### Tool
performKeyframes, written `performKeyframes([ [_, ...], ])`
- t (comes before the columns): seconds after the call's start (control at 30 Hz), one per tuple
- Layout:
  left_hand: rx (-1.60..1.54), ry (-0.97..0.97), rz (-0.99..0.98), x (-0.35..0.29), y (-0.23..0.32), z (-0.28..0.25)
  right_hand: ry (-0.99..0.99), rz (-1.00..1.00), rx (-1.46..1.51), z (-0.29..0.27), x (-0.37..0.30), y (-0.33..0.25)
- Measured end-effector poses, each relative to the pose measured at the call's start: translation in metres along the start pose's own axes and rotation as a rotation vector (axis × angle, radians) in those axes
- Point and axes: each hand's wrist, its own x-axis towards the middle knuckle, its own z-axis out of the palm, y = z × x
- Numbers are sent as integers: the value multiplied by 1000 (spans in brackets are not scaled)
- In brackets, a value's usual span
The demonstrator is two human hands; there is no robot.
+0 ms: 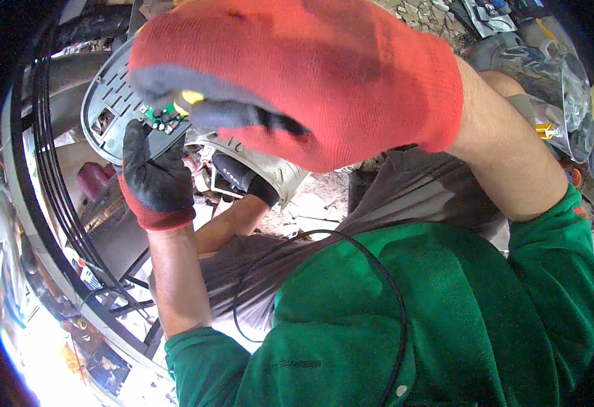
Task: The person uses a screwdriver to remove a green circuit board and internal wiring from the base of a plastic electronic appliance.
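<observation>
View: head camera, looking down past a seated person's chest to two gloved hands at the upper left.
Left hand: this hand (158, 173), in a glove of dark grey with a red cuff, is closed on the lower edge of a grey casing (126, 108); one digit points up over its face, and how the others lie is partly hidden.
Right hand: this hand (297, 81), in a red glove with grey on its fingers, fills the upper middle, close to the camera. The fingers are curled in, gripping a yellow piece (189, 98); the rest of that piece is covered, so its kind cannot be told.
Grey casing: a rounded plastic shell with rows of slots and a square opening, tilted, its right side hidden behind the right hand.
Circuit board: a small green circuit board (156, 117) with dark round parts sits on the casing, just above the left hand; the yellow piece is at its right end, and whether they touch cannot be told.
Clothing: a green top (405, 292) and grey-brown legwear (405, 193).
Cable: a thin black cable (402, 312) loops across the top.
Near the feet: a dark shoe (232, 169) and a dark sock (263, 192).
Left side: a curved bank of dark bars (52, 183).
Right side: a clear plastic bag (548, 74) among clutter.
</observation>
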Motion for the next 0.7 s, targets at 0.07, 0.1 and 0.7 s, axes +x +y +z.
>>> performKeyframes([
  [0.07, -193, -22, -85, 2, 8, 2, -8, -37, -59, 6, -6, -1],
  [0.1, -289, -32, -129, 3, 13, 2, -14, -66, -67, 8, -7, 2],
  [0.7, -233, 15, -187, 5, 10, -2, -15, -5, -197, 2, 4, -1],
])
